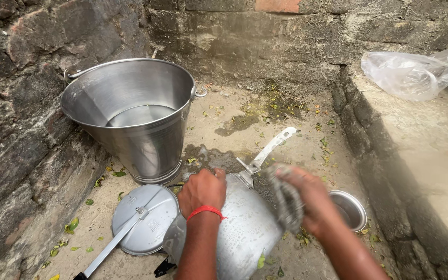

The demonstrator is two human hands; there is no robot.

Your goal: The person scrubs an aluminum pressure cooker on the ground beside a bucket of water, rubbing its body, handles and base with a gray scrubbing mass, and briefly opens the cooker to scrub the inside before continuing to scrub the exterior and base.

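The left hand (201, 190), with a red thread around the wrist, lies spread over the upper side of a metal pot (245, 228), its grip closed around the rim edge near where the handle joins, steadying the pot. The right hand (312, 199) is blurred, its grip shut around a grey scrubbing pad (285, 197) that presses against the pot's side. The pot lies tilted on its side on the concrete floor (229, 116), between the two arms; its surface is dull silver, wet and speckled with suds, and its long flat handle (268, 149) points up and away toward the back wall. Just left of the pot, a round metal lid (145, 218) lies flat on the floor with its own long handle running toward the lower left. Behind the lid stands a large steel bucket (136, 114) holding a little water, close against the stone wall. To the right of the pot, partly behind the right forearm, sits a small steel bowl (351, 207). On the raised stone ledge (431, 150) at upper right lies a crumpled clear plastic bag (416, 72). Small green leaves are scattered over the floor.
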